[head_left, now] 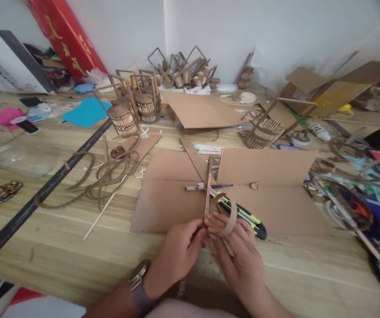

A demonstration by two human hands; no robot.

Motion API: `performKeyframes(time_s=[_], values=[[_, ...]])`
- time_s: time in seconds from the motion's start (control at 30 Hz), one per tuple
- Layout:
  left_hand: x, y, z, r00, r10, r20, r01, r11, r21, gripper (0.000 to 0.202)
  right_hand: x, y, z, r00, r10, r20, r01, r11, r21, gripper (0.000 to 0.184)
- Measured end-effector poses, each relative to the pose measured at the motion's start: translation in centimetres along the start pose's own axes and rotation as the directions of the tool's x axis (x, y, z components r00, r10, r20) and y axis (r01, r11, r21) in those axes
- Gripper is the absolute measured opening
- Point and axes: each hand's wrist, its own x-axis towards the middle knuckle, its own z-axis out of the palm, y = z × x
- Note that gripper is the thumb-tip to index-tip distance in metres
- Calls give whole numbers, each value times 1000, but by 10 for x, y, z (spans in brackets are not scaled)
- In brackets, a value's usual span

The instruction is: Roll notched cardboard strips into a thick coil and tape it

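Observation:
My left hand [183, 247], with a watch on its wrist, pinches the near end of a narrow brown strip [207, 190]. The strip stands up from my fingertips, pointing away from me. Close against it, my right hand [239, 251] is closed on the same end, and a pale curled strip [232, 216] loops over its fingers. Just beyond my hands lies a yellow and black utility knife [246, 216] on a cardboard sheet [173, 198]. A dark pen-like tool [193, 187] rests crosswise behind the strip. My fingers hide the strip's lower end.
Coiled brown strips [110, 176] and a thin stick [104, 210] lie at left beside a black strip [47, 190]. Small woven baskets [122, 117] with tall handles stand behind. A larger basket [264, 132] leans at right. Scissors-like handles and scraps crowd the right edge.

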Motion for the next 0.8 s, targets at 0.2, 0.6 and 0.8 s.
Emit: performKeyframes(time_s=[0.2,0.6,0.8], values=[[1,4,-1,999,22,24,-23,1000,11,28,-1,1,-2,983,183,19,-183,982,41,17],[1,0,-2,999,17,32,-16,999,-38,32,4,-4,0,995,101,-24,-98,989,111,7],[0,0,0,999,23,45,-23,1000,-7,33,3,-2,-1,995,99,2,-99,994,43,10]])
